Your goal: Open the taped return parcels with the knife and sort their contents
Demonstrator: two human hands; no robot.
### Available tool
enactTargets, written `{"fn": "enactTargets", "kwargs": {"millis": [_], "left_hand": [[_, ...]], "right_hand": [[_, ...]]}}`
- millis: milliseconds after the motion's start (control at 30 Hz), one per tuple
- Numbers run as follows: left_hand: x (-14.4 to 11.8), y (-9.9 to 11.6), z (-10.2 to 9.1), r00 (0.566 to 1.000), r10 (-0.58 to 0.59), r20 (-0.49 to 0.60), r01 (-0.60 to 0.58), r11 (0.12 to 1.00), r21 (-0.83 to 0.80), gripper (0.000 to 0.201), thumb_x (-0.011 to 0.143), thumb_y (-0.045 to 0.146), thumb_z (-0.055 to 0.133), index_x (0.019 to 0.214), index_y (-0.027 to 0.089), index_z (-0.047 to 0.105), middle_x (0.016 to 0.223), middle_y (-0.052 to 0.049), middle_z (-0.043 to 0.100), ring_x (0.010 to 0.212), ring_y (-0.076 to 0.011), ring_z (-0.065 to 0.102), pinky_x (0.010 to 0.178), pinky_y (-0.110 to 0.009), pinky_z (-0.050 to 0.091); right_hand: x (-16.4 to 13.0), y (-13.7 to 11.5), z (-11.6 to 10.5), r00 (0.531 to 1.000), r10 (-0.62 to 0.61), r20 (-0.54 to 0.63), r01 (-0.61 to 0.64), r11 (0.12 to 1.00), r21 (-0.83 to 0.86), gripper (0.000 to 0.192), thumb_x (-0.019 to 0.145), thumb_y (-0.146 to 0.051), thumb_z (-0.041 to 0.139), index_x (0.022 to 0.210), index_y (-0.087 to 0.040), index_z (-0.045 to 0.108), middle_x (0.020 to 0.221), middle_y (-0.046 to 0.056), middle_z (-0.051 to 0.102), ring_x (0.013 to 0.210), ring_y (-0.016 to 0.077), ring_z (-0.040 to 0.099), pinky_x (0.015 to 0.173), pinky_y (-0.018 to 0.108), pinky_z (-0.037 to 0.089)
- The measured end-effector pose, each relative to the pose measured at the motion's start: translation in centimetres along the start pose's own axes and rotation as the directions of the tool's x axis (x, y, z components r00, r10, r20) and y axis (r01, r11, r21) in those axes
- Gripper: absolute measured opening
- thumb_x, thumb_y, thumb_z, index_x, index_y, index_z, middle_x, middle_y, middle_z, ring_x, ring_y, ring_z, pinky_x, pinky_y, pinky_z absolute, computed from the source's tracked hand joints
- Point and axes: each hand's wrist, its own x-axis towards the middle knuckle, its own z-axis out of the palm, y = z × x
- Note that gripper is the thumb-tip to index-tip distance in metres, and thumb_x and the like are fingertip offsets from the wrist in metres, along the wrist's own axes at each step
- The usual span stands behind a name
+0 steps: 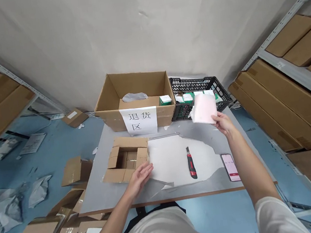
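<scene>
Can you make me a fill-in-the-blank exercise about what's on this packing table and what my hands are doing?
1. The right hand holds a pale pink packet up in front of the black ____.
2. The left hand rests on a flap of the small open cardboard ____.
3. The utility knife with the red and black handle lies on the white ____.
4. A phone lies near the table's right edge with its screen ____.

Missing words: crate; box; sheet; lit
</scene>
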Motion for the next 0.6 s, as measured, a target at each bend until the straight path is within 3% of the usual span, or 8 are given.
{"fn": "enactTargets", "kwargs": {"millis": [133, 300, 400, 600], "left_hand": [[-2.7, -1.3, -1.8, 0.994, -0.017, -0.110, 0.023, 0.998, 0.057, 0.058, 0.068, 0.042, 0.076, 0.118, 0.019, 0.057, 0.133, -0.016, 0.052, 0.127, -0.0293, 0.045, 0.110, -0.043, 0.029], [-4.4, -2.5, -2.1, 0.969, -0.011, -0.248, 0.028, 0.998, 0.065, 0.064, 0.060, 0.048, 0.079, 0.114, 0.019, 0.060, 0.130, -0.016, 0.055, 0.125, -0.0312, 0.047, 0.109, -0.044, 0.032], [-5.0, -3.0, -2.5, 0.940, -0.003, -0.340, 0.029, 0.997, 0.073, 0.063, 0.062, 0.049, 0.078, 0.115, 0.019, 0.059, 0.129, -0.016, 0.056, 0.124, -0.0306, 0.048, 0.108, -0.044, 0.034], [-6.3, -4.3, -4.4, 0.875, -0.008, -0.485, 0.051, 0.996, 0.074, 0.067, 0.059, 0.055, 0.076, 0.114, 0.020, 0.059, 0.127, -0.016, 0.058, 0.121, -0.0315, 0.051, 0.103, -0.043, 0.041]], "right_hand": [[7.6, -3.6, -0.3, 0.987, -0.131, -0.096, 0.133, 0.991, 0.013, 0.023, 0.066, -0.009, 0.065, 0.087, -0.019, 0.065, 0.081, 0.002, 0.072, 0.067, 0.0152, 0.067, 0.059, 0.029, 0.059], [17.1, -5.8, 5.0, 0.971, -0.207, -0.116, 0.200, 0.977, -0.070, 0.031, 0.071, -0.004, 0.055, 0.098, -0.018, 0.063, 0.087, 0.003, 0.070, 0.070, 0.0147, 0.067, 0.063, 0.033, 0.059], [21.9, -5.0, 8.6, 0.957, -0.199, -0.210, 0.159, 0.969, -0.192, 0.039, 0.074, -0.003, 0.050, 0.109, -0.016, 0.060, 0.091, 0.005, 0.068, 0.066, 0.0134, 0.066, 0.059, 0.032, 0.058], [27.4, -0.3, 12.6, 0.913, -0.061, -0.404, -0.147, 0.873, -0.464, 0.059, 0.075, -0.007, 0.049, 0.134, -0.011, 0.038, 0.118, 0.018, 0.058, 0.080, 0.0188, 0.065, 0.057, 0.032, 0.056]]}}
